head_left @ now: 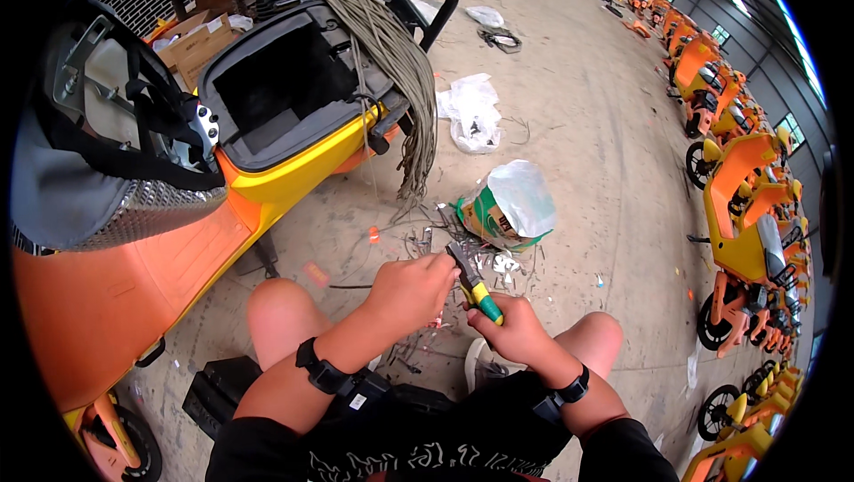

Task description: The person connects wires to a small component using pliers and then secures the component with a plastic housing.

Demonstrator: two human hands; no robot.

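My right hand [513, 329] is wrapped round the green and yellow handles of a pair of pliers [480, 296]. Their dark jaws point up and away from me, beside the fingers of my left hand [411, 288]. That hand is closed in a pinch. A thin black cable [350, 286] sticks out to the left from behind it, and its other end is hidden by my fingers. Whether the jaws touch the cable I cannot tell. Beyond the pliers stands a green bucket [485, 217] with a white plastic sheet [523, 197] over it.
Cut scraps [505, 264] litter the floor before the bucket. At left stands a yellow and orange scooter [294, 181], its seat compartment open, a bundle of grey cables [391, 64] draped over its rear. A white plastic bag [471, 113] lies farther off. Rows of scooters [743, 188] line the right.
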